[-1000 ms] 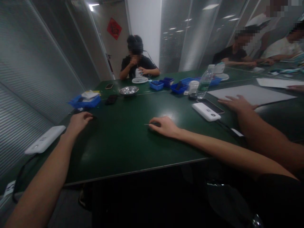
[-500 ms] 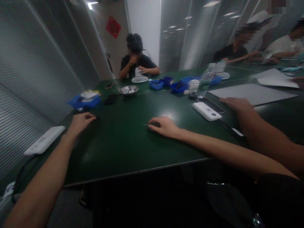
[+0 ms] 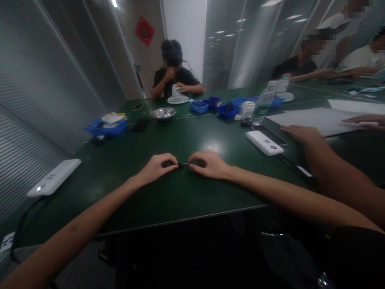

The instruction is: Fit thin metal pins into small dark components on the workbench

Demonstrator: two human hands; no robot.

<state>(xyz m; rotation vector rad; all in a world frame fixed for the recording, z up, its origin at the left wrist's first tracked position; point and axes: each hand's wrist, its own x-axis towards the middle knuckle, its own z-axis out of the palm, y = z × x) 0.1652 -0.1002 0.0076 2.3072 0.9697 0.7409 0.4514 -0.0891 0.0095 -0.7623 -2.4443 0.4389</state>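
Low over the green table (image 3: 144, 216), my two hands face each other with their fingertips a short gap apart. My right hand (image 3: 209, 164) is closed in a pinch on a thin, light-coloured rod (image 3: 186, 163) that points left. A small black piece (image 3: 180, 165) sits at the fingertips of my left hand (image 3: 158, 167), which pinches it. The rod's left end meets the black piece; whether it goes inside it I cannot tell. Both things are too small to name more exactly.
A white power bank (image 3: 264, 143) with a cable and a phone (image 3: 269, 135) lie right, beside another person's hand (image 3: 303, 136). Another white power bank (image 3: 54, 177) lies left. Behind stand a blue basket (image 3: 108, 129), a metal dish (image 3: 163, 114) and a bottle (image 3: 264, 105).
My left hand has moved right from the left side of the table, bringing the small black piece to the rod. My right hand has hardly moved.
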